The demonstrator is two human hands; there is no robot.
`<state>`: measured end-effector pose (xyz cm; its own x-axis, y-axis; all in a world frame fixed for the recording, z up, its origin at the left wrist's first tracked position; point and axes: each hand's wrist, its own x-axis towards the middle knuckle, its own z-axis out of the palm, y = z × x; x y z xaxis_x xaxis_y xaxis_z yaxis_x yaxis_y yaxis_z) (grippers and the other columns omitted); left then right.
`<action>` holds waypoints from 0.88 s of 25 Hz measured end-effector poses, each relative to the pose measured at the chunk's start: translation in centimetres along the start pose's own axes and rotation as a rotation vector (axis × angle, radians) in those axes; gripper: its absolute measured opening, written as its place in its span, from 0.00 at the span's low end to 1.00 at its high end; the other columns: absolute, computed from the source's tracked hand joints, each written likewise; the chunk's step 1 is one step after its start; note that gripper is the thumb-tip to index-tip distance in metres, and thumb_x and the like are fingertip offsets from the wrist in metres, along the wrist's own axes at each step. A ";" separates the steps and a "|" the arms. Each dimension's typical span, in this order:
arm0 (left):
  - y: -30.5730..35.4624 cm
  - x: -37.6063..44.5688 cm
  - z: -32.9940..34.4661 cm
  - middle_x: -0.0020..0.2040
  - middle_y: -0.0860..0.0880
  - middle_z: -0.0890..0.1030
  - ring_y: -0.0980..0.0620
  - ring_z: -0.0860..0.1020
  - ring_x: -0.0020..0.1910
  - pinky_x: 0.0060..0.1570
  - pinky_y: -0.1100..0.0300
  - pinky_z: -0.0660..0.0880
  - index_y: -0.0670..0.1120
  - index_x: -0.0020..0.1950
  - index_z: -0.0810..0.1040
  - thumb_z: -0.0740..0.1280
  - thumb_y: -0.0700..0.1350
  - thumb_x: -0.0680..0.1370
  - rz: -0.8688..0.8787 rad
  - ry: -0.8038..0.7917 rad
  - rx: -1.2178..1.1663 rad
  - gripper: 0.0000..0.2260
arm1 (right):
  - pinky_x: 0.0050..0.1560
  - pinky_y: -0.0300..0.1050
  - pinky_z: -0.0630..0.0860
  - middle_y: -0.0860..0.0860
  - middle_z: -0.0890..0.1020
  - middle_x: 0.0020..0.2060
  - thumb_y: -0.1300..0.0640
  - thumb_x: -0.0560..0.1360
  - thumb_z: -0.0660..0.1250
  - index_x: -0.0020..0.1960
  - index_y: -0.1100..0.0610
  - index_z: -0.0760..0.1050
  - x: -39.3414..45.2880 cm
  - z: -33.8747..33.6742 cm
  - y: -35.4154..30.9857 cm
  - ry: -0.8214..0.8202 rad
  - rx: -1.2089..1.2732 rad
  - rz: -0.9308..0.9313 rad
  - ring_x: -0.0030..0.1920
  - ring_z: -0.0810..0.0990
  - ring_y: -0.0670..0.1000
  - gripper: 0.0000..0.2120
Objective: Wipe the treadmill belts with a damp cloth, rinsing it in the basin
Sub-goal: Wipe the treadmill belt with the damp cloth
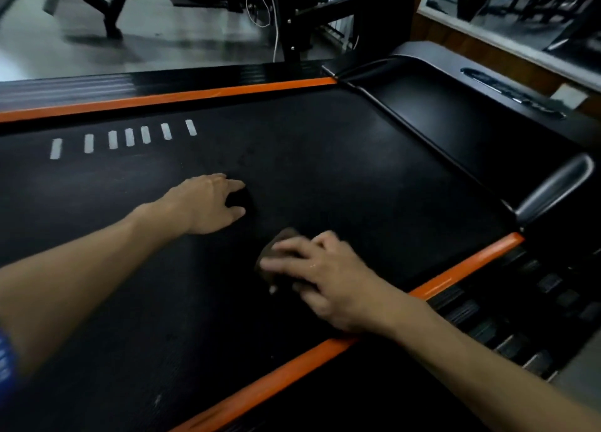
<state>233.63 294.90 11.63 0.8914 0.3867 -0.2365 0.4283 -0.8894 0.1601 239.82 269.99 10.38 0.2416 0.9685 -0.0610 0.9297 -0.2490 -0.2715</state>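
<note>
The wiping step is in hand on the black treadmill belt (325, 178), between its orange side strips (292, 366). The left hand (208, 204) rests spread on the belt, apparently bracing, while the right hand (322, 272) presses flat, spread fingers on the brown cloth (279, 239) near the nearer strip. The next move likely calls for sweeping the cloth across unwiped belt; the basin is out of view.

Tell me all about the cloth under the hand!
The cloth is small, dark brown and bunched up. It lies on the black treadmill belt, near the orange side strip. The right hand presses down on it with spread fingers and hides most of it. The left hand is apart from it. I cannot see whether it is wet.
</note>
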 end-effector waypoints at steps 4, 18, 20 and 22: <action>-0.1 -0.2 -0.3 0.77 0.49 0.63 0.45 0.67 0.72 0.69 0.48 0.66 0.54 0.77 0.62 0.63 0.58 0.79 -0.002 0.009 -0.044 0.28 | 0.64 0.46 0.66 0.36 0.69 0.69 0.60 0.71 0.66 0.64 0.35 0.74 -1.8 -2.2 4.4 -0.128 0.176 -0.068 0.60 0.70 0.48 0.27; -0.5 -1.3 -0.7 0.76 0.49 0.63 0.45 0.69 0.70 0.67 0.48 0.68 0.54 0.77 0.62 0.62 0.58 0.79 0.049 -0.002 -0.025 0.27 | 0.66 0.44 0.55 0.31 0.67 0.67 0.64 0.73 0.66 0.61 0.35 0.76 -1.7 -1.3 -3.3 -0.265 0.188 -0.241 0.63 0.62 0.42 0.26; -1.1 -1.6 -0.4 0.78 0.50 0.59 0.44 0.67 0.72 0.68 0.47 0.66 0.56 0.77 0.61 0.61 0.59 0.80 0.048 -0.005 -0.018 0.27 | 0.68 0.47 0.54 0.28 0.68 0.66 0.67 0.71 0.65 0.58 0.35 0.78 -2.1 -2.2 -0.4 -0.323 0.201 -0.202 0.64 0.62 0.40 0.28; -1.5 -1.8 0.0 0.79 0.50 0.57 0.45 0.65 0.73 0.70 0.46 0.65 0.57 0.77 0.60 0.60 0.60 0.80 0.055 -0.006 -0.007 0.27 | 0.70 0.53 0.56 0.26 0.68 0.65 0.66 0.70 0.66 0.57 0.33 0.77 -3.4 -2.9 2.8 -0.280 0.221 -0.113 0.65 0.63 0.38 0.29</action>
<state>231.41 295.51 11.83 0.9128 0.3354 -0.2329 0.3793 -0.9077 0.1793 242.39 265.96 12.63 0.0266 0.9624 -0.2704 0.8561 -0.1616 -0.4910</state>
